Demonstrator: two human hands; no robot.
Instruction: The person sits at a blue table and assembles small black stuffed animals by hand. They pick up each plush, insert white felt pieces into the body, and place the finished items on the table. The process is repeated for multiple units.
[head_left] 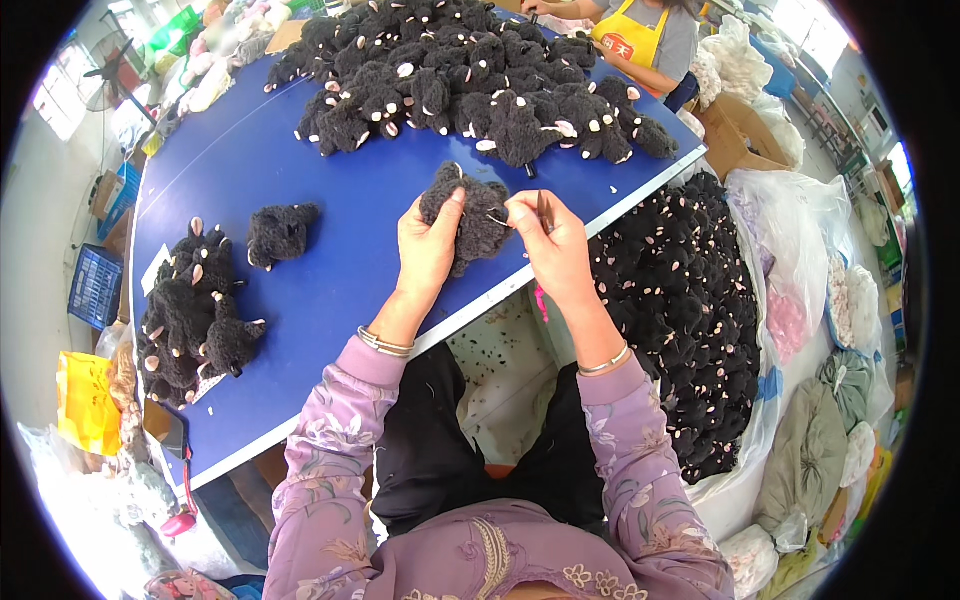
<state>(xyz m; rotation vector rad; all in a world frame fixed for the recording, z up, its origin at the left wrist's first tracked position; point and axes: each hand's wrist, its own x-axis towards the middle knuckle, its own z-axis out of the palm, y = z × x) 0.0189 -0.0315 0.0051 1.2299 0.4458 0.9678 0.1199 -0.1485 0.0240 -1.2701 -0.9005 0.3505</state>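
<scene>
My left hand [430,240] grips a small black fluffy plush toy [478,235] above the near edge of the blue table, its thumb pressed on the top. Close against the toy's right side, my right hand [550,240] has its fingers pinched together around a small dark slender tool [545,212]. A thin light line, perhaps thread or a tip, shows between those fingers and the fur. The tool's exact kind cannot be made out. Beneath the right hand dangles a bright pink strip [541,302].
A large heap of black plush toys [430,95] covers the table's far side. Another group [190,310] lies at the left, beside a single toy [280,235]. To my right stands a big bag of black plush pieces [680,320]. Across the table is a person in a yellow apron [630,45].
</scene>
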